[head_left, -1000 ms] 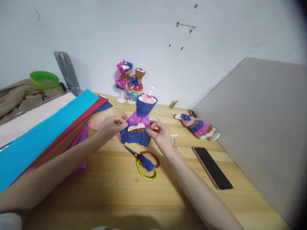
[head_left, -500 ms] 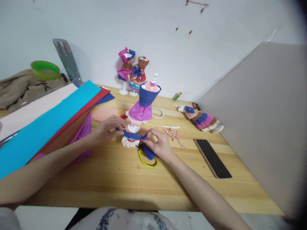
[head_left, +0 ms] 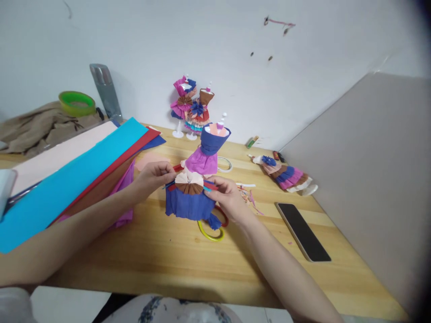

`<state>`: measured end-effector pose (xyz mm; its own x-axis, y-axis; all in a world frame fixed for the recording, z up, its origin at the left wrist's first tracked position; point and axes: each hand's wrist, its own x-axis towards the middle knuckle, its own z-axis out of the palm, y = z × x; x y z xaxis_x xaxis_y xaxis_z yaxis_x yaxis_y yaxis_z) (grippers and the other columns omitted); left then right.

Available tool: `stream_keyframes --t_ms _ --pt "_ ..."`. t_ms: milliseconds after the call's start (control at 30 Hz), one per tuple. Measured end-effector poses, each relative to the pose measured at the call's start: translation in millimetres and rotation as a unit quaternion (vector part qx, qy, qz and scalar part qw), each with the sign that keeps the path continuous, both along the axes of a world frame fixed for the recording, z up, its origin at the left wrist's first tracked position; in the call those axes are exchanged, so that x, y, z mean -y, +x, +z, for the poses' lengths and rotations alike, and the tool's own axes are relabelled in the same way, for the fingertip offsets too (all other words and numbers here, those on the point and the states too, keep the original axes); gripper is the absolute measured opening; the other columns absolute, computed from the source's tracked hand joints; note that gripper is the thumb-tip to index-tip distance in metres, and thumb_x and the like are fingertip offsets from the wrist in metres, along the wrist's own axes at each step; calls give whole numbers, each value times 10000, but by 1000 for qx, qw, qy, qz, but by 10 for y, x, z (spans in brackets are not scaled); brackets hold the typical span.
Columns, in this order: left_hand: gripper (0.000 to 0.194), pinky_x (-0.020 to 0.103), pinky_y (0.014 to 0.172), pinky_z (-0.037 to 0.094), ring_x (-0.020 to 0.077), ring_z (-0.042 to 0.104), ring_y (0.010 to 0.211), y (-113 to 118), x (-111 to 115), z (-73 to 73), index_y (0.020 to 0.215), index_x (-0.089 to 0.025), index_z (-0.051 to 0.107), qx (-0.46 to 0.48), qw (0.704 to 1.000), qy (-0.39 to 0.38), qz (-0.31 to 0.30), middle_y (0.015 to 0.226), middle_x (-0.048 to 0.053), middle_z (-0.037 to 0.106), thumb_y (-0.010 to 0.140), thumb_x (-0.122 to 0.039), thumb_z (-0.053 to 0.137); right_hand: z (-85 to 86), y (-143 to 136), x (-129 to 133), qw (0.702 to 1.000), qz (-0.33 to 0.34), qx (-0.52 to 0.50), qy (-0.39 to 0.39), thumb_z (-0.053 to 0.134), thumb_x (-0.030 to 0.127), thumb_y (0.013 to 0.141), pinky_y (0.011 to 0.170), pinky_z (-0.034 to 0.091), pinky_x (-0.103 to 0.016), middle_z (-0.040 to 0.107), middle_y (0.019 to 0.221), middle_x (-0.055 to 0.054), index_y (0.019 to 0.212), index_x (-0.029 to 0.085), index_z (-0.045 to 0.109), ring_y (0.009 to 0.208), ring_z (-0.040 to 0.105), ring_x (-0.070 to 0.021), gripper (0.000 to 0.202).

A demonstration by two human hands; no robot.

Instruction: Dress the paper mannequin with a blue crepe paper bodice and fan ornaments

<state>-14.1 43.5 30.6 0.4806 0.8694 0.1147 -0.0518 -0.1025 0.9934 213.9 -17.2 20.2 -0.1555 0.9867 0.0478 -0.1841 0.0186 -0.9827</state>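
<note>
Between my two hands is a blue crepe-paper piece [head_left: 189,205] with a pleated cream and brown rosette [head_left: 190,183] at its top and red and blue strips at the sides. My left hand [head_left: 155,176] pinches its left end, and my right hand [head_left: 227,194] pinches the right end. Just behind stands a small dress form [head_left: 215,139] in a blue bodice and pink skirt; the held piece hides its base. Below my right hand lie yellow-handled scissors [head_left: 212,235], partly covered by a blue paper scrap [head_left: 214,222].
Crepe-paper sheets [head_left: 77,172] are stacked at left, near a bottle [head_left: 106,92] and a green tape roll [head_left: 77,104]. Two dressed forms [head_left: 197,107] stand by the wall. A third dressed form [head_left: 281,172] lies at right, behind a phone [head_left: 303,231]. Paper scraps [head_left: 251,197] lie nearby.
The held piece has been turned: its blue sheet now hangs toward me and the rosette's cream and brown face shows. Both hands keep their pinch. The view has tilted slightly.
</note>
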Motion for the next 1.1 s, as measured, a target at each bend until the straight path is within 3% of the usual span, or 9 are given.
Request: stream_keyframes --t_ms 100,267,433,633,967,1100 --pt "397 193 475 347 85 499 487 27 6 35 639 -146 583 37 998 -54 12 528 -20 592 666 -466 818 107 -23 -60 998 8 -41 -49 903 393 559 596 482 -258 723 712 7 770 215 739 602 616 -136 321" --pt "415 182 517 395 76 513 547 19 13 55 644 -134 592 100 984 -145 -8 586 -25 582 669 -462 846 209 -15 -130 997 -29 -59 -35 933 378 502 585 451 -235 684 657 30 729 213 705 576 579 -114 362" --pt "460 297 793 528 194 685 894 -63 -43 -41 1017 -149 714 115 963 -230 -77 989 82 743 651 -367 887 192 7 -128 997 -40 -58 -29 923 381 518 567 435 -238 662 652 32 699 212 678 568 554 -113 349" --pt "419 283 869 520 210 695 975 -91 -140 -144 1022 -147 760 103 974 -188 -68 1044 101 769 631 -218 891 199 76 -142 998 -62 -4 24 908 415 538 578 422 -237 649 673 26 697 207 678 594 535 -113 348" --pt "322 200 636 540 128 693 693 -17 -111 3 845 -155 746 91 986 -138 -30 807 32 771 581 -205 922 328 236 -121 992 -51 69 95 857 439 642 525 421 -235 590 639 33 720 198 647 554 505 -103 329" --pt "299 272 633 574 167 701 653 -7 -81 28 782 -128 717 97 986 -119 -67 748 48 762 587 -229 921 333 279 -117 987 -27 111 115 820 451 694 518 460 -271 594 661 19 740 201 639 570 537 -130 313"
